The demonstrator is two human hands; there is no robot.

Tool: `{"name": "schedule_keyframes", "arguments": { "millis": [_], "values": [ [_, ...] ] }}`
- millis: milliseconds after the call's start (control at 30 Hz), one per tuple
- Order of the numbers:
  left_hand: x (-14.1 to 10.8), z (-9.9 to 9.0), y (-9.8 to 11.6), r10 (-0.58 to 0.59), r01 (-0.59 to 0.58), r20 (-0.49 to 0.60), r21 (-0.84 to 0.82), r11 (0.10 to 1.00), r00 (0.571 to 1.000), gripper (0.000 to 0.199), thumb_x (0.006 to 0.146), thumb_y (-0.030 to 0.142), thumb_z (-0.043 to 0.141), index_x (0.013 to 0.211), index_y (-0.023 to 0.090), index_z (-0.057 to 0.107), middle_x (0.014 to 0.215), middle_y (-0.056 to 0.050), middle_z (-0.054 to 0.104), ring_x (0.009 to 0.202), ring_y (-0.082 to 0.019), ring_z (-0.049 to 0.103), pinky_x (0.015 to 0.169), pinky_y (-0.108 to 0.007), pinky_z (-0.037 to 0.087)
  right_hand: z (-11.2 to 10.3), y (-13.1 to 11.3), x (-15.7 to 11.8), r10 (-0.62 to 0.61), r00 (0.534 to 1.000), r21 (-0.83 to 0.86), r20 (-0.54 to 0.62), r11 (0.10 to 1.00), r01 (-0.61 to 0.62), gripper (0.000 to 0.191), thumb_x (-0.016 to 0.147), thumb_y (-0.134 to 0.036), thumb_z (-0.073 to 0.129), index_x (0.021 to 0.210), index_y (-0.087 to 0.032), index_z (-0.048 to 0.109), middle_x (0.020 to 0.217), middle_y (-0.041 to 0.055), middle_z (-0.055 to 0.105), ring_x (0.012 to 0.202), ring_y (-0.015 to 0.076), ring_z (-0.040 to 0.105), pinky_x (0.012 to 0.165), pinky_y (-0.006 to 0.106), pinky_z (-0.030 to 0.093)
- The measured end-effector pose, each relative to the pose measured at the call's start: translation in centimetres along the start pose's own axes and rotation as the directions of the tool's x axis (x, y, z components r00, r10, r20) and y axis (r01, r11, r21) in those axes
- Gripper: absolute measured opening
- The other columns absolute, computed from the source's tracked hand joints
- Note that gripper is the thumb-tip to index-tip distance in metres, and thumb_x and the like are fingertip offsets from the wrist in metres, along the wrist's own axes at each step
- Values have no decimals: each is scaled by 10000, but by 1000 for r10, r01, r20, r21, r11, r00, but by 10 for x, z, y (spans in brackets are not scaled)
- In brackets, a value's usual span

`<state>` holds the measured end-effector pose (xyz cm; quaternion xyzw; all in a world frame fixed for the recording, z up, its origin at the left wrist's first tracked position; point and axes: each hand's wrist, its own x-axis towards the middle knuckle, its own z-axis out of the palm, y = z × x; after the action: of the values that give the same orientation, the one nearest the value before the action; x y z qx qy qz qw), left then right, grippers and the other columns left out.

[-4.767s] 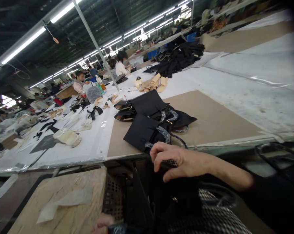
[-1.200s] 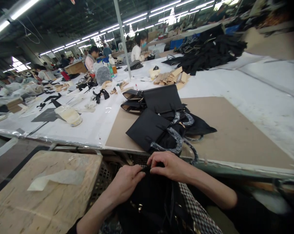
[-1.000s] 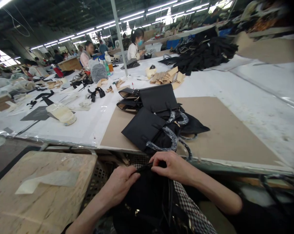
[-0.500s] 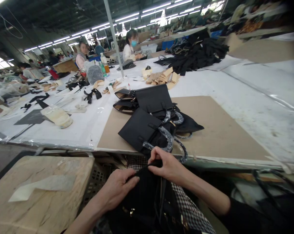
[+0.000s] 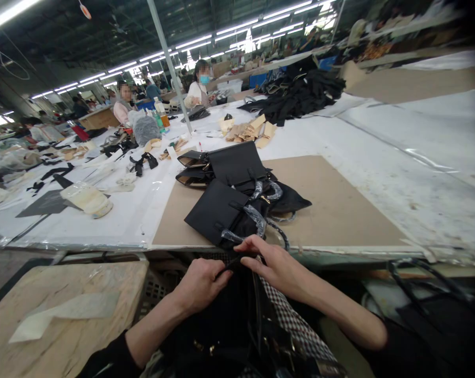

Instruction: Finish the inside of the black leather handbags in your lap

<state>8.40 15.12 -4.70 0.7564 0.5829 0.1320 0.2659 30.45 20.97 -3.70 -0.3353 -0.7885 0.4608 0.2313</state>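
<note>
A black bag (image 5: 221,320) with small gold-coloured metal parts lies on my lap, over checked cloth. My left hand (image 5: 201,283) pinches its upper edge between thumb and bent fingers. To the right of it, my right hand (image 5: 266,260) grips the same edge with thumb and forefinger. Just beyond my hands, several black handbags (image 5: 215,210) lie piled on a brown sheet (image 5: 339,210) on the table, and their handles (image 5: 255,218) are wrapped in clear plastic. The lower part of the bag on my lap is dark and hard to make out.
A worn board (image 5: 83,283) with a pale strip stands at the left. On the white table (image 5: 379,142) are a plastic container (image 5: 88,199), tan pieces (image 5: 251,131) and a heap of black material (image 5: 300,92). A metal pole (image 5: 168,63) rises behind; people sit beyond.
My left hand has moved up and right, its fingers now closed on the bag's edge. My right hand still pinches the edge. The whole view has shifted slightly.
</note>
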Motion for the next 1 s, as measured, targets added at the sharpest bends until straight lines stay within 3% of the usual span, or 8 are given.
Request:
{"name": "schedule_keyframes", "arguments": {
  "millis": [167, 233, 333, 467, 633, 733, 867, 1000],
  "values": [
    [7, 4, 4, -112, 112, -15, 7, 994, 994, 282, 885, 351, 531, 690, 165, 616, 614, -2, 569, 582, -145, 489, 556, -261, 259, 28, -31, -68, -162, 984, -304, -71, 943, 133, 652, 856, -476, 643, 1434, -289, 405, 1598, 96, 235, 1440, 366, 253, 1140, 550, 326],
    [11, 6, 6, -125, 125, 20, -26, 992, 992, 268, 852, 395, 575, 738, 165, 652, 659, -6, 608, 628, -161, 532, 563, -249, 293, 53, -31, -84, -241, 967, -353, -79, 914, 199, 782, 795, -513, 694, 1467, -276, 372, 1593, 131, 232, 1435, 423, 224, 1115, 617, 333],
    [13, 2, 8, -126, 135, 108, -83, 987, 986, 263, 801, 409, 624, 760, 158, 694, 707, -8, 649, 693, -184, 581, 581, -237, 353, 73, -28, -90, -102, 978, -328, -180, 944, 38, 715, 796, -449, 681, 1425, -236, 418, 1548, 175, 287, 1389, 426, 317, 1067, 606, 406],
    [4, -34, 7, -128, 156, 206, -130, 979, 970, 269, 818, 380, 582, 806, 144, 710, 711, 7, 647, 666, -174, 573, 574, -231, 382, 45, -32, -94, 56, 970, -93, -235, 993, -80, 498, 862, -282, 555, 1346, -263, 438, 1371, 126, 478, 1217, 275, 534, 1025, 438, 480],
    [-20, -81, -2, -95, 173, 422, -150, 973, 902, 186, 732, 344, 702, 691, 164, 692, 598, 46, 537, 570, -125, 485, 521, -208, 348, -12, -14, -104, 187, 982, 340, -32, 926, -166, 661, 842, -249, 583, 1448, -273, 319, 1140, 77, 621, 1081, 232, 611, 967, 393, 494],
    [-24, -73, -6, 52, 60, 467, -220, 974, 883, 97, 684, 248, 740, 722, 176, 687, 763, 28, 591, 751, -156, 550, 688, -220, 427, -16, 22, -96, 201, 971, 458, 131, 856, -239, 621, 801, -279, 643, 1386, -227, 439, 1157, 96, 622, 1108, 255, 597, 938, 393, 498],
    [-17, -47, -8, 89, 116, 407, -453, 884, 909, 491, 705, 131, 660, 1182, 233, 602, 1094, -13, 632, 999, -192, 576, 857, -273, 449, -2, 57, -83, 213, 968, 545, 130, 801, -250, 479, 837, -351, 623, 1290, -214, 546, 1234, 98, 610, 1140, 270, 587, 950, 402, 484],
    [-6, -36, -8, 29, 118, 341, -402, 908, 940, 368, 756, 231, 705, 1109, 214, 602, 973, 3, 631, 886, -169, 568, 794, -256, 446, 3, 58, -79, 222, 968, 551, 117, 797, -249, 427, 868, -379, 621, 1269, -241, 570, 1221, 83, 635, 1133, 276, 592, 954, 403, 484]
  ]
}}
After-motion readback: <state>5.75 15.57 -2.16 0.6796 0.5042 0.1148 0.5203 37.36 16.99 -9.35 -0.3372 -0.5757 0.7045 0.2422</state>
